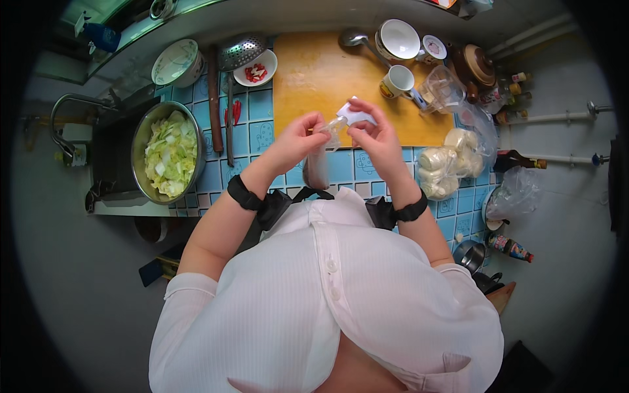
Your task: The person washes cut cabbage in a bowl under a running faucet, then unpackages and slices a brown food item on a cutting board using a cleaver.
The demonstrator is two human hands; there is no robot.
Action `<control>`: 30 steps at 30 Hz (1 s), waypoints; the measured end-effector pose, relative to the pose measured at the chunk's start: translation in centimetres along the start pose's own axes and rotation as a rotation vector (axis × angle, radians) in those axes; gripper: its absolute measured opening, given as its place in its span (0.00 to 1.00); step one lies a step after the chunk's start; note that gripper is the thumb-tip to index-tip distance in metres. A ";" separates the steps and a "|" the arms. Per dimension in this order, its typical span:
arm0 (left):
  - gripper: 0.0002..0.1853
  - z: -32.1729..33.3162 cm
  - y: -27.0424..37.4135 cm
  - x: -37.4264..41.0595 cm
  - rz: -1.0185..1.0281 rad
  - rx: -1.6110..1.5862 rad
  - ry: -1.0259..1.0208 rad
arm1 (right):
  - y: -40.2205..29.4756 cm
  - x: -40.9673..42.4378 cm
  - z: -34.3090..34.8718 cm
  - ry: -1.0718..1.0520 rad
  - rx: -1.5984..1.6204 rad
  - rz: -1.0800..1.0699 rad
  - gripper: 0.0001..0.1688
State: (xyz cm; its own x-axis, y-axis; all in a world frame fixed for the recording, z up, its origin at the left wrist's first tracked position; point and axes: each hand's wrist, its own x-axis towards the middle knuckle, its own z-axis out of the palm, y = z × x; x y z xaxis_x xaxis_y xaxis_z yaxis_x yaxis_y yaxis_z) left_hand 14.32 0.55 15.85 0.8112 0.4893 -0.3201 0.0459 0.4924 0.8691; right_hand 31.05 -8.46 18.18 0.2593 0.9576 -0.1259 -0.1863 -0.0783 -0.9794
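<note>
My left hand [307,135] pinches the gathered neck of a clear plastic bag [316,169], which hangs near the counter's front edge. Something brownish shows through the bag's lower part. Close by on the right, my right hand [378,140] has its fingers curled beside the bag's mouth. A small white piece [357,117], perhaps paper or plastic, shows by those fingers; whether they grip it or the bag film I cannot tell. Behind both hands lies a large wooden board [314,73] on a blue tile-patterned counter surface.
At left, a steel bowl [200,162] holds chopped cabbage by the sink [115,142]. A rolling pin [214,98], skimmer [243,51] and dish of chopped red pieces [268,61] sit nearby. Right are a mug [399,78], ladle [355,38], bagged buns [437,169] and several bottles.
</note>
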 end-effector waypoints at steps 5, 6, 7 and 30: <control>0.10 -1.3 -0.9 0.2 0.102 -0.128 0.017 | 2.6 0.8 -0.8 -0.183 -0.499 -0.063 0.23; 0.10 -1.3 -0.6 0.2 0.114 -0.130 0.017 | 2.8 1.0 0.0 -0.205 -0.536 -0.213 0.19; 0.10 -1.3 -0.3 0.2 0.126 -0.131 0.017 | 3.1 1.3 0.1 -0.197 -0.599 -0.192 0.15; 0.05 -7.3 -4.0 1.8 0.279 0.377 0.482 | 8.5 2.9 -3.1 -0.165 -1.135 -0.287 0.06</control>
State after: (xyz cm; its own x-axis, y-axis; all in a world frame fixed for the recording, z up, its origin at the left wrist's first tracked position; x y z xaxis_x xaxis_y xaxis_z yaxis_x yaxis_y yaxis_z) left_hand 11.30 4.72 9.07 0.4751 0.8715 -0.1212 0.1438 0.0590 0.9878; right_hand 33.17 -7.16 9.03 0.0131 0.9980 0.0618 0.8292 0.0237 -0.5585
